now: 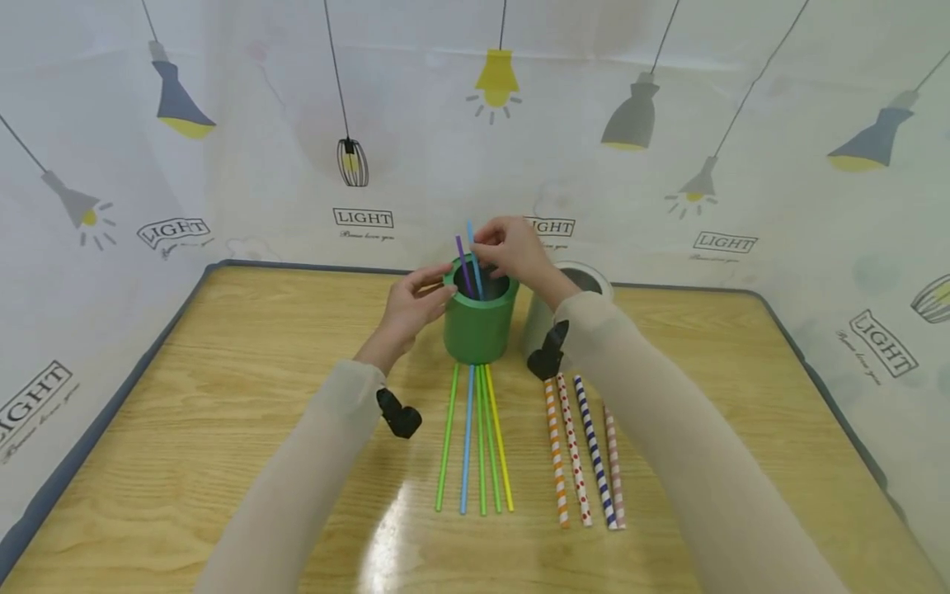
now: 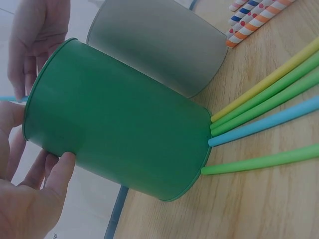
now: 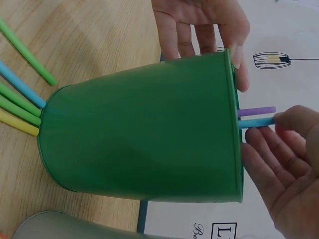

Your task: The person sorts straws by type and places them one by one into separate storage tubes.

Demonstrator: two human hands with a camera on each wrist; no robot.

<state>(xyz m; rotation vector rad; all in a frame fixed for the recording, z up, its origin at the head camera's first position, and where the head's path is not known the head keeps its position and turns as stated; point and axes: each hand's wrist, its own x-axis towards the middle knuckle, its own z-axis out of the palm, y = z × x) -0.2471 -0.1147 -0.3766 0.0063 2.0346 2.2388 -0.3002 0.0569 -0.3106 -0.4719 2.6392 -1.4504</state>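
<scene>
A green bucket (image 1: 478,330) stands upright on the table. My left hand (image 1: 411,305) holds its rim from the left, the thumb and fingers at the edge. Above the mouth, my right hand (image 1: 515,247) pinches the upper end of a blue straw (image 3: 256,122), whose lower part is inside the bucket. Beside that straw a purple straw (image 1: 463,266) leans in the bucket, its top sticking out. In front of the bucket lie several loose plain straws: green (image 1: 447,445), blue (image 1: 467,445) and yellow (image 1: 500,445) among them.
A grey-white bucket (image 2: 159,45) stands just right of the green one, partly hidden by my right forearm in the head view. Several patterned paper straws (image 1: 591,445) lie in front of it. A printed cloth backdrop (image 1: 416,99) rises behind the wooden table (image 1: 223,396).
</scene>
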